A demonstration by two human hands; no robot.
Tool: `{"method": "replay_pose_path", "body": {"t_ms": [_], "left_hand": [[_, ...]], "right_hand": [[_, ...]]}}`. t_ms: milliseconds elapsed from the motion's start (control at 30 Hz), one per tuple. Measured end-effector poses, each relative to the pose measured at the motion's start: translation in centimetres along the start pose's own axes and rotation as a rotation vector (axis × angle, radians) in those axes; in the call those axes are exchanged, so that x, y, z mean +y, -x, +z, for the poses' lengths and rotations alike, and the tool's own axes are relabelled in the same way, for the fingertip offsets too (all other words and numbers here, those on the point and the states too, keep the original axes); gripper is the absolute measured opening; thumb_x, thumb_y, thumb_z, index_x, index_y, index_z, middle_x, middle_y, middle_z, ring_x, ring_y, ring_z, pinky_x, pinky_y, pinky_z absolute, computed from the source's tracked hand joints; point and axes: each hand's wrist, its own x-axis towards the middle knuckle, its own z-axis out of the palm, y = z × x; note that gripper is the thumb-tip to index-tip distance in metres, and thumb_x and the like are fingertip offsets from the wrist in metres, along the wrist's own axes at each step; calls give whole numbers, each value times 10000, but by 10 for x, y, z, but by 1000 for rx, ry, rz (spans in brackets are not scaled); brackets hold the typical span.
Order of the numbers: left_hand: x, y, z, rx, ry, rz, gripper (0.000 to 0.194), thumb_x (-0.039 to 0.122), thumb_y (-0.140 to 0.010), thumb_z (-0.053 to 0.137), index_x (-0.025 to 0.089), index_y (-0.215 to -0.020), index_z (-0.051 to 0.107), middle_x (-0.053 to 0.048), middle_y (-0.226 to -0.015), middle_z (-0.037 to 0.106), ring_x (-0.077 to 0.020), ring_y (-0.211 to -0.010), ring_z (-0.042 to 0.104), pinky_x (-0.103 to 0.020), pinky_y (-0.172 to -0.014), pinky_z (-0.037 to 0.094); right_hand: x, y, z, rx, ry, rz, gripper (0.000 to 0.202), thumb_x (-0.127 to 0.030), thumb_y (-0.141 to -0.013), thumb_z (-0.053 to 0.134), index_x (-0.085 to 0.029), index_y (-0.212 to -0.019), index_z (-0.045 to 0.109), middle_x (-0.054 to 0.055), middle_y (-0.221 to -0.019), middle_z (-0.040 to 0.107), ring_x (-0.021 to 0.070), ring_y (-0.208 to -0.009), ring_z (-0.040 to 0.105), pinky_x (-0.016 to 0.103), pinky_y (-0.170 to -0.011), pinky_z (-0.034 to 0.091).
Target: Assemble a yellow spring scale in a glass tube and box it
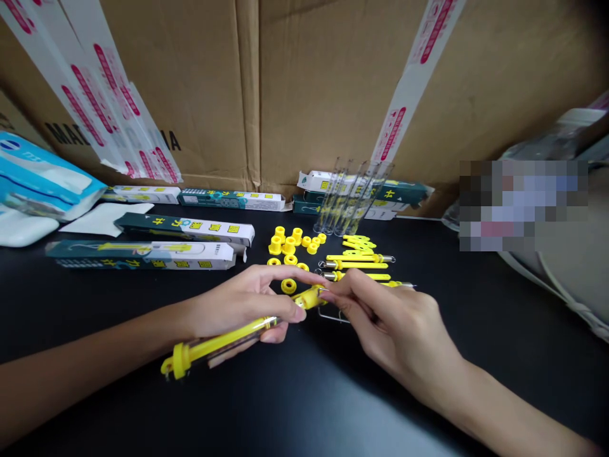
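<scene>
A clear tube with yellow fittings, a tubular spring scale (228,339), lies slanted across my left hand (247,301), which is closed round its upper part. Its yellow ringed end points down to the left. At the other end, the fingertips of my right hand (390,317) pinch by the yellow cap (310,297), where a bent metal wire hook (333,315) sticks out below them. Just beyond my hands are several yellow collars and rings (288,286) and yellow rods with springs (359,265); my right hand partly covers the nearest rod.
Several clear tubes (352,200) stand upright behind the yellow parts. Printed narrow boxes (143,255) lie at the left and along the back, before a large cardboard box (309,82). A blue tissue pack (45,181) sits far left, a pale bag (566,254) at right.
</scene>
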Motion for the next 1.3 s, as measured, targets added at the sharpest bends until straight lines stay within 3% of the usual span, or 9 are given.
{"method": "replay_pose_path", "body": {"t_ms": [233, 433, 567, 733, 900, 1033, 1167, 1300], "left_hand": [[2, 0, 2, -23, -3, 14, 608, 281, -885, 699, 173, -1455, 517, 62, -532, 563, -79, -426, 391, -186, -432, 242], [3, 2, 1, 12, 43, -6, 597, 271, -871, 695, 210, -1439, 523, 73, -530, 556, -74, -368, 403, -174, -398, 245], [5, 5, -1, 43, 31, -45, 583, 318, -897, 674, 282, -1451, 496, 68, -552, 585, -75, -326, 404, -161, -368, 216], [11, 5, 7, 94, 48, 4, 563, 270, -877, 662, 218, -1422, 533, 82, -496, 524, -58, -351, 335, -137, -369, 244], [12, 5, 8, 92, 82, 11, 572, 249, -903, 624, 228, -1459, 496, 84, -496, 535, -48, -305, 340, -112, -328, 260], [12, 7, 3, 78, 106, -45, 594, 303, -941, 602, 272, -1509, 432, 80, -522, 561, -39, -234, 322, -105, -275, 247], [14, 7, 2, 27, 106, -63, 585, 281, -938, 590, 281, -1504, 440, 75, -534, 574, -62, -215, 386, -106, -237, 294], [10, 4, -2, -15, 178, -25, 567, 284, -962, 561, 289, -1511, 419, 72, -566, 596, -72, -210, 436, -104, -236, 319]], "right_hand": [[5, -1, -1, -83, -68, 46, 188, -203, -1006, 506, -264, -843, 576, -2, -672, 688, 142, -496, 560, 259, -510, 420], [1, -5, -4, 37, -100, 84, 139, -243, -981, 636, -244, -851, 685, -26, -632, 686, 117, -459, 545, 244, -500, 422], [-5, -5, -7, 82, -199, 219, 82, -279, -949, 694, -223, -952, 754, -59, -516, 603, 104, -385, 496, 246, -456, 399], [-7, -9, -6, 70, -585, 430, 147, -345, -915, 716, -234, -981, 787, 34, -886, 757, 134, -570, 646, 264, -562, 531], [-11, -8, -1, 65, -1136, 657, 301, -367, -842, 809, -252, -1118, 778, -3, -800, 720, 129, -691, 647, 249, -716, 561], [-11, -5, 5, 6, -1395, 705, 191, -328, -867, 798, -232, -1030, 776, 18, -914, 751, 131, -825, 687, 252, -848, 561], [-11, -9, 9, 52, -1298, 627, 224, -416, -940, 710, -196, -903, 714, 3, -787, 716, 122, -716, 661, 245, -750, 539], [-13, -11, 19, 132, -1134, 557, 317, -467, -957, 668, -207, -797, 584, -65, -630, 511, 95, -546, 455, 229, -547, 420]]}}
